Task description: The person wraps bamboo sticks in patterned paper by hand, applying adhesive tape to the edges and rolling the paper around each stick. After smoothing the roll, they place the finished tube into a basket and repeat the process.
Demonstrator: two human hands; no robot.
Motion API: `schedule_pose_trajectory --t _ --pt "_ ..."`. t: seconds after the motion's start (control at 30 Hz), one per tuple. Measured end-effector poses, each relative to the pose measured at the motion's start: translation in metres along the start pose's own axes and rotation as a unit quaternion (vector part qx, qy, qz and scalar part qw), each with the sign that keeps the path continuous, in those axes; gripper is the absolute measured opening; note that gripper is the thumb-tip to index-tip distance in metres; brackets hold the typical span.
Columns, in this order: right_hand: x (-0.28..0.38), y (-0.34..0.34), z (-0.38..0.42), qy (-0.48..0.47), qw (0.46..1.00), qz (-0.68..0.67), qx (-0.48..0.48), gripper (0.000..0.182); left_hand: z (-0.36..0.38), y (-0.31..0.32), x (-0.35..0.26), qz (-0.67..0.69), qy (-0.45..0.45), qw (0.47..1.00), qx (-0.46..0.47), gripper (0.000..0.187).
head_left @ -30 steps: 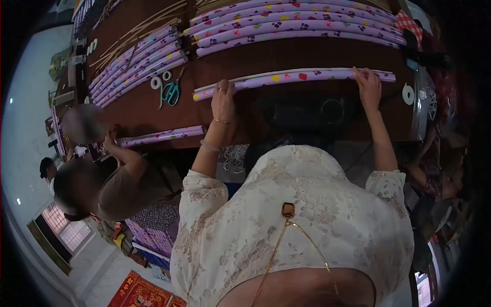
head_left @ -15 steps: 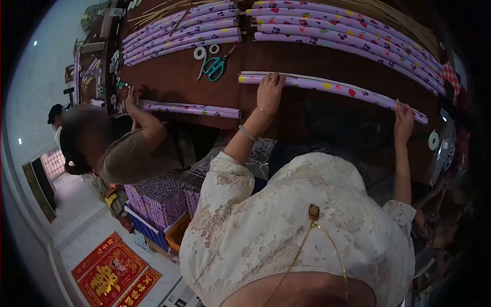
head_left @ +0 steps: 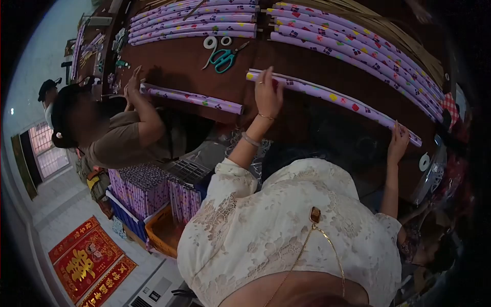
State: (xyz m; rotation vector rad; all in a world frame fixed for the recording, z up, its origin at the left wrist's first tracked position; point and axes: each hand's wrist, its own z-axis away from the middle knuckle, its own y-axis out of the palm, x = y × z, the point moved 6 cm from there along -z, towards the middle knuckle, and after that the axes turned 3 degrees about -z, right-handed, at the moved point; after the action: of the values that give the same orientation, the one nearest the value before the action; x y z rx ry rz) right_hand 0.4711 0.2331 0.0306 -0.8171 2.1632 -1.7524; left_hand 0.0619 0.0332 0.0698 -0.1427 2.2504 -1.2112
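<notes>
Fingers (head_left: 265,82) of the left hand (head_left: 268,100) are loosely spread over the tube (head_left: 330,95) near its left end; I see no closed grip and cannot tell how hard they press. Those of the right hand (head_left: 397,147) are drawn together on the tube near its right end and appear to hold it. The tube lies aslant along the near side of the bench (head_left: 171,57), with a pale strip (head_left: 319,86) down its far side; from my remote view I cannot tell whether this is a loose edge or a separate piece.

Chief risk, as I judge it: uneven hold. With only the right end pinned, a push from the left could twist the tube or skew the strip, leaving a crease. A swing of the left end could also strike the scissors (head_left: 231,55) or the co-worker's roll (head_left: 202,100), both near but apart from it. At the other end, a slip rightward could knock the tape (head_left: 424,168), which stands just beside.
</notes>
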Motion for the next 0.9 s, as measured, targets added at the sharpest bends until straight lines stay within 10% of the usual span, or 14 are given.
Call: schedule_pose_trajectory --t 0.17,0.9 --pt "-0.003 0.001 0.002 -0.005 1.000 0.011 0.000 0.034 0.030 -0.007 0.090 0.077 -0.404 0.900 -0.145 0.051" --pt "0.012 -0.007 0.004 0.031 0.999 -0.031 -0.025 0.031 0.023 0.012 0.102 0.009 -0.322 0.945 -0.055 0.031"
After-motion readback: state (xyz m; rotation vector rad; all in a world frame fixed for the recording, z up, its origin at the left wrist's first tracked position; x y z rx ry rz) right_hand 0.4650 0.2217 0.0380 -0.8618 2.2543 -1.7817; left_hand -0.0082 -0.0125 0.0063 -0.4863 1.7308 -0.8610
